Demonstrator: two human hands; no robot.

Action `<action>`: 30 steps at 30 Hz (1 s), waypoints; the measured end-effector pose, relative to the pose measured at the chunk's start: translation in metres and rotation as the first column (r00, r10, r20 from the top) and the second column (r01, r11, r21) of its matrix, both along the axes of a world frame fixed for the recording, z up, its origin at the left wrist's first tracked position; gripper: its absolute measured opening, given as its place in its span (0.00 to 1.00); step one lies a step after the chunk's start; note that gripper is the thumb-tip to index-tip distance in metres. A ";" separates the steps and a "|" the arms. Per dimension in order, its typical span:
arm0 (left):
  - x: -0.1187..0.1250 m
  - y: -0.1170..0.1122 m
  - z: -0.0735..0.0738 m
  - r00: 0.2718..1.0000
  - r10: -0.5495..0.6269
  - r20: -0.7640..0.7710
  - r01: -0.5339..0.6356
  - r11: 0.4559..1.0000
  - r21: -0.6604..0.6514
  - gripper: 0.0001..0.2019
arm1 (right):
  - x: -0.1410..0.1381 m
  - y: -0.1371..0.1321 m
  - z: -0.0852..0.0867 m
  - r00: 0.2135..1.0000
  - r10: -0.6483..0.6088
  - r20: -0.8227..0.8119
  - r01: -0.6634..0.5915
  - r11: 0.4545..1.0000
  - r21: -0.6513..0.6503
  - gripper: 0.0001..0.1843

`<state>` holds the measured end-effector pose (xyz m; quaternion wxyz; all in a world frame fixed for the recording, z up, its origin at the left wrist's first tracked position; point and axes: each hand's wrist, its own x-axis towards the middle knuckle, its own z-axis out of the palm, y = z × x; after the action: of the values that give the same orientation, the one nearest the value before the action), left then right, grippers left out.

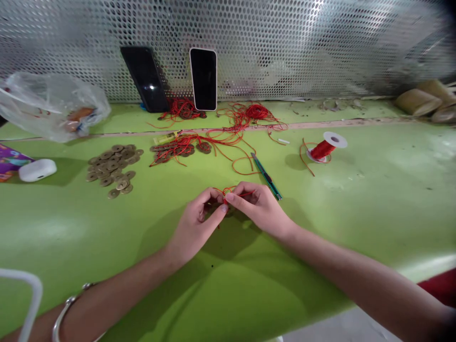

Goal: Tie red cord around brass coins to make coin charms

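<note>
My left hand [200, 219] and my right hand [257, 205] meet over the middle of the green table, both closed in a pinch. Between their fingertips is a thin red cord [225, 191] with a small loop standing up. One strand of it runs under my right fingers. Something darker lies beneath the fingertips, mostly hidden, and I cannot make out what it is. Just beyond my right hand rests a green utility knife [267, 177]. A loose red cord curves on the table beside the knife.
A pile of brass-coloured holed coins [112, 166] lies left. Coins tied with red cords [178, 149] spread behind my hands. A spool of red cord [323, 148] stands right. Two phones [204, 79] lean on the perforated metal panel [256, 42]. A plastic bag [53, 104] and white case [37, 170] sit left.
</note>
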<state>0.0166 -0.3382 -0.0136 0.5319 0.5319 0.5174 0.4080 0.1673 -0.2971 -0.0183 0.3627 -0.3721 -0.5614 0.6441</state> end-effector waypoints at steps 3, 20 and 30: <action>-0.001 0.001 -0.005 1.000 -0.004 0.004 0.003 1.000 0.015 0.06 | 0.000 0.000 -0.002 1.000 -0.005 -0.003 0.005 1.000 0.005 0.12; -0.002 0.001 -0.005 1.000 -0.011 -0.006 0.011 0.999 0.043 0.07 | -0.002 -0.001 -0.003 0.999 -0.033 0.022 0.033 0.999 0.024 0.14; -0.003 0.002 -0.007 0.999 0.018 0.038 -0.020 0.999 0.042 0.05 | -0.002 0.000 -0.003 1.000 -0.015 -0.008 0.015 1.000 -0.014 0.13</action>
<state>0.0136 -0.3359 -0.0209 0.5264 0.5303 0.5035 0.4337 0.1650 -0.2974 -0.0217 0.3672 -0.3763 -0.5527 0.6466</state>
